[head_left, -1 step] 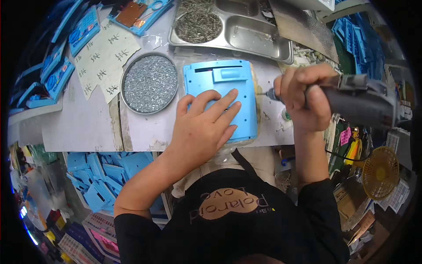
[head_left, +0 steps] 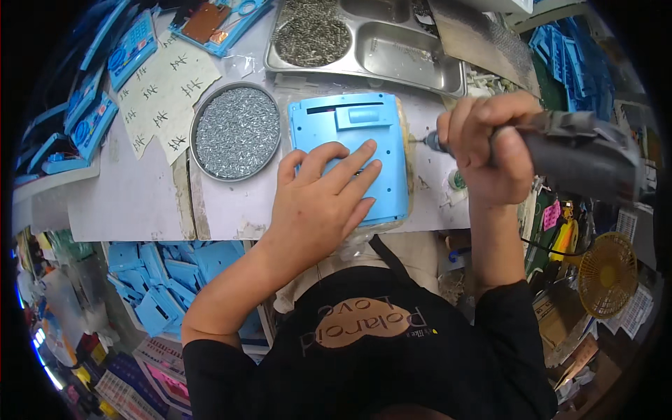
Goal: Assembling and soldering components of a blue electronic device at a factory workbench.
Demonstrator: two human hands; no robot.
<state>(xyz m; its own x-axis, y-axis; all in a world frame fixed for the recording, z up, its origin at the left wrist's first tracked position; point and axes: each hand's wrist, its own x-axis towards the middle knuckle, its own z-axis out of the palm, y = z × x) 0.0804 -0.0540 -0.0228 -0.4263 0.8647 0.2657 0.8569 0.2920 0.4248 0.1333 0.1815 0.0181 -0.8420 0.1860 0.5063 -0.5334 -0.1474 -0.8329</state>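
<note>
A light blue plastic panel (head_left: 350,119) lies flat on the white worktop (head_left: 133,203), on a thin tan pad. My left hand (head_left: 322,203) rests palm down on the panel's near half with its fingers spread. My right hand (head_left: 483,150) is closed around a grey electric screwdriver (head_left: 581,150). The tool lies sideways, and its bit (head_left: 422,141) touches the panel's right edge.
A round metal dish of screws (head_left: 236,131) sits just left of the panel. A compartment steel tray (head_left: 392,42) with more screws stands behind it. Tally-marked papers (head_left: 164,87) and blue parts (head_left: 105,91) lie at the left. A bin of blue panels (head_left: 168,273) and a small yellow fan (head_left: 607,274) are below the table.
</note>
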